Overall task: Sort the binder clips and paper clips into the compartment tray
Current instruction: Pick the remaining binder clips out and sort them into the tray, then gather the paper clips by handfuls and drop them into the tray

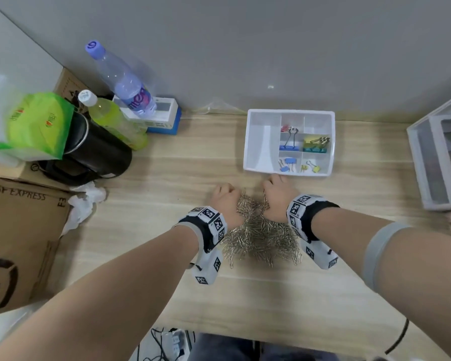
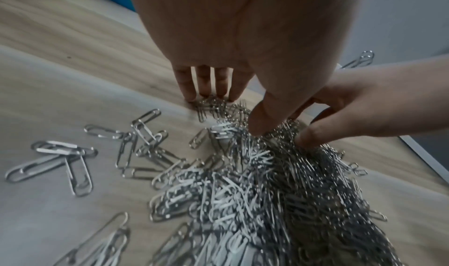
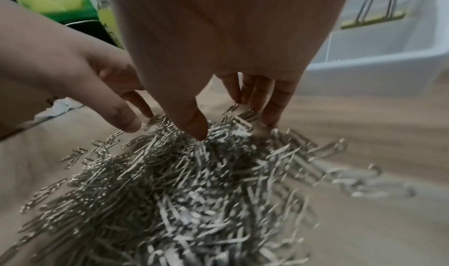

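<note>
From the head view, the left hand (image 1: pixel 225 201) and right hand (image 1: pixel 277 198) flank the far edge of the paper clips (image 1: pixel 263 235) heaped on the table (image 1: pixel 167 183); the compartment tray (image 1: pixel 262 142), binder clips (image 1: pixel 288 143) already inside, lies just beyond the right hand, the nearer one. Left wrist view: straight fingers (image 2: pixel 206 82) touch the heap, gripping nothing. Right wrist view: fingers (image 3: pixel 274 105) likewise extended, raking clips.

Setting: an office or home desk corner. Indicators: a wood-grain desk (image 1: pixel 167 178) against a plain grey wall (image 1: pixel 245 48); a shipping box (image 1: pixel 18 230) marked "SF EXPRESS"; drink bottles (image 1: pixel 120 79); a white drawer unit (image 1: pixel 438 152); cables (image 1: pixel 164 345) below the desk edge.
</note>
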Demonstrator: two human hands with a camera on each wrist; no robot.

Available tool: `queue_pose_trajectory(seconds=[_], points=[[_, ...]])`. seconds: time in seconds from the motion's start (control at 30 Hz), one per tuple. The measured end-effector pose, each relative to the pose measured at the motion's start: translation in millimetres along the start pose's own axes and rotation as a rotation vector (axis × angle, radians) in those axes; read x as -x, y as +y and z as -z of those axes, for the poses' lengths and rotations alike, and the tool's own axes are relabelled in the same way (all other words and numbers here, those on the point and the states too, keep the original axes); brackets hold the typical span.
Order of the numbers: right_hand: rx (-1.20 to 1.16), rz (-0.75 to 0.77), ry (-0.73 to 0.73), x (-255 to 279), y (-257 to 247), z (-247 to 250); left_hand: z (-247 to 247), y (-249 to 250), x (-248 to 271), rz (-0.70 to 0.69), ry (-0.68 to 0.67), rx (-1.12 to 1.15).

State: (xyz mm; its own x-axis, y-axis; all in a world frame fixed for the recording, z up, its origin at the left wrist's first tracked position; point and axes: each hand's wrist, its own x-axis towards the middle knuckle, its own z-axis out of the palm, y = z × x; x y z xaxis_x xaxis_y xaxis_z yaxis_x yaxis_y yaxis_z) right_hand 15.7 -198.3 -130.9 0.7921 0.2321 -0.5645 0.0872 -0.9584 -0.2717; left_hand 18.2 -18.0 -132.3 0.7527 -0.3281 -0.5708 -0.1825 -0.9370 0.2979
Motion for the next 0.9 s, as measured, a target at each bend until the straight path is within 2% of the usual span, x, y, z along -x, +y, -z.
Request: queue_pose_trajectory(seconds=[0.17, 0.37, 0.43, 0.53, 0.63, 0.7, 0.9], points=[[-0.124, 0.092, -0.027, 9, -15, -15, -12, 5, 9, -0.083, -0.001, 0.044], [-0.189, 0.175, -0.079, 25, -23, -18, -9, 7, 21, -0.086, -0.064, 0.114], [-0.218, 0.119, -0.024, 30, -17, -15, -7, 3, 24, -0.066, -0.026, 0.139], [-0.184, -0.054, 0.098, 34, -3, -11, 0, -6, 27, 0.038, 0.037, 0.121], [-0.161, -0.156, 0.107, 35, 8, -13, 3, -16, 29, 0.116, 0.056, 0.105], [-0.129, -0.147, 0.096, 37, 10, -17, 0, -17, 32, 0.108, 0.030, 0.093], [-0.133, -0.011, 0.036, 47, -3, -34, -21, 8, 37, -0.033, -0.028, 0.054]])
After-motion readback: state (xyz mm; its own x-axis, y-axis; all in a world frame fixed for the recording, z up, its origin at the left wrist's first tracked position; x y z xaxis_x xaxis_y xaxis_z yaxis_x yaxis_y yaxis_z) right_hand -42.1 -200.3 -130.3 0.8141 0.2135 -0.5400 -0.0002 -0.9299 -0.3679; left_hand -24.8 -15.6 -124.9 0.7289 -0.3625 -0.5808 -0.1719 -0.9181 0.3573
